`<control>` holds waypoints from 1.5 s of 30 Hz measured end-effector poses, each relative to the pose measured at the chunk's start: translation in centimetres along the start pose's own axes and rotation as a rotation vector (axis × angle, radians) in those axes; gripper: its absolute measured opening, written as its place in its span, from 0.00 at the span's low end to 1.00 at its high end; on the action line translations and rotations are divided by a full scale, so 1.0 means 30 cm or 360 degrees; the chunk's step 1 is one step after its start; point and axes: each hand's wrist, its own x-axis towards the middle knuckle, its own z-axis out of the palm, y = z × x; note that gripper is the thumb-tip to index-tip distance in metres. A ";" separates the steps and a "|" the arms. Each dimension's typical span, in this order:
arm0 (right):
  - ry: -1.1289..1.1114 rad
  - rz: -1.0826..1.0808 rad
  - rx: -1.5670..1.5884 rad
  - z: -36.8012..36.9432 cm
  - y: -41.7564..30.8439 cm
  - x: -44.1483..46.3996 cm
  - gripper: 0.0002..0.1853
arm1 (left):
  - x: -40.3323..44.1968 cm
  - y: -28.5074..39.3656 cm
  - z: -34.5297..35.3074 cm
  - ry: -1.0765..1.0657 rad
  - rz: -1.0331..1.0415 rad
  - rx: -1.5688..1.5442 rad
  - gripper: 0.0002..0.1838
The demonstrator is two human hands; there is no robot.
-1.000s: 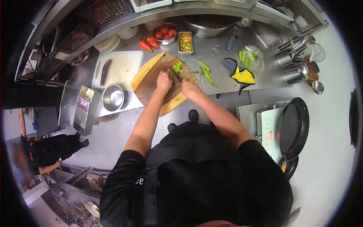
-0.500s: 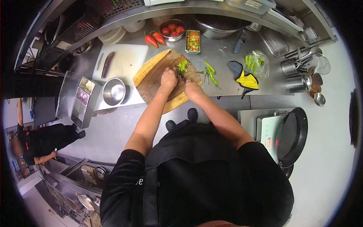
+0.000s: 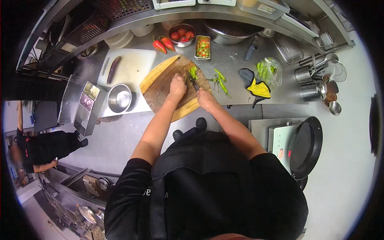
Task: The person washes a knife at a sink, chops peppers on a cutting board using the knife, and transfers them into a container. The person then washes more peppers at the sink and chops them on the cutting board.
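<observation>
My right hand point(image 3: 206, 100) is closed around the handle of a knife point(image 3: 194, 83), its dark blade pointing up and left over the wooden cutting board point(image 3: 160, 84). On the board, left of the blade, my left hand point(image 3: 178, 85) has its fingers bent and pressed together; what they hold is hidden. Chopped green pieces point(image 3: 193, 72) lie in a small heap just beyond the blade. To the right of the board, whole green chillies point(image 3: 222, 82) rest on the steel counter.
Left are a white board with an eggplant point(image 3: 114, 69), a steel bowl point(image 3: 119, 98) and a sectioned container point(image 3: 85, 116). Behind sit red peppers point(image 3: 159, 45), a tomato bowl point(image 3: 182, 34) and a tray of cut peppers point(image 3: 203, 47). A pan point(image 3: 307, 148) stands right; another person point(image 3: 48, 150) is far left.
The knife blade shows more clearly and sits slightly farther from my left hand's fingers. My hands stay over the same part of the board, while the whole view shifts a little.
</observation>
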 end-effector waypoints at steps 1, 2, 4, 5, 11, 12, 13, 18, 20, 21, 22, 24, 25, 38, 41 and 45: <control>0.0006 0.0001 -0.0003 -0.003 0.005 0.003 0.17 | 0.010 0.001 -0.002 -0.0037 0.0022 0.0056 0.17; -0.0006 -0.0078 -0.0058 -0.004 0.009 0.004 0.17 | 0.018 -0.005 0.005 -0.0078 0.0044 0.0114 0.16; -0.0014 -0.0151 -0.0111 -0.005 0.019 0.003 0.17 | 0.031 -0.021 0.019 -0.0082 0.0048 0.0085 0.16; -0.0046 -0.0108 -0.0108 -0.014 0.009 -0.001 0.17 | 0.030 -0.014 0.010 -0.0081 0.0044 0.0059 0.15; -0.0128 0.0043 -0.0029 -0.019 -0.025 0.001 0.15 | 0.028 -0.003 -0.002 -0.0136 -0.0032 0.0092 0.16; -0.0130 0.0065 -0.0001 -0.026 -0.050 -0.002 0.14 | 0.036 -0.022 0.011 -0.0139 -0.0035 0.0090 0.16; -0.0130 0.0087 0.0027 -0.032 -0.074 -0.005 0.14 | 0.044 -0.041 0.025 -0.0123 -0.0003 0.0076 0.16; -0.0106 0.0145 0.0146 0.025 -0.065 0.043 0.15 | 0.027 -0.037 0.026 -0.0100 -0.0011 0.0103 0.17; -0.0068 0.0064 0.0078 0.044 -0.028 0.023 0.16 | 0.018 -0.032 0.023 0.0045 0.0011 0.0013 0.15; -0.0097 0.0055 0.0044 0.040 -0.009 0.010 0.17 | 0.027 -0.025 0.017 0.0051 0.0025 0.0012 0.15; -0.0089 0.0059 0.0039 0.035 0.008 0.007 0.17 | 0.030 -0.019 0.015 0.0097 0.0038 -0.0039 0.14; -0.0054 0.0148 0.0179 -0.001 -0.005 -0.022 0.17 | 0.033 -0.026 0.033 0.0140 0.0042 -0.0095 0.13; -0.0056 0.0150 0.0176 -0.018 -0.016 -0.031 0.17 | 0.039 -0.031 0.041 0.0164 0.0044 -0.0091 0.12; -0.0128 0.0092 -0.0020 -0.045 -0.038 -0.013 0.14 | 0.040 -0.007 0.023 0.0062 -0.0025 0.0001 0.11; -0.0213 0.0202 0.0068 -0.065 -0.076 -0.033 0.14 | 0.054 -0.026 0.023 -0.0008 -0.0030 0.0031 0.13; -0.0316 0.0185 0.0059 -0.032 -0.047 0.027 0.18 | 0.054 -0.029 0.022 -0.0024 0.0023 0.0045 0.13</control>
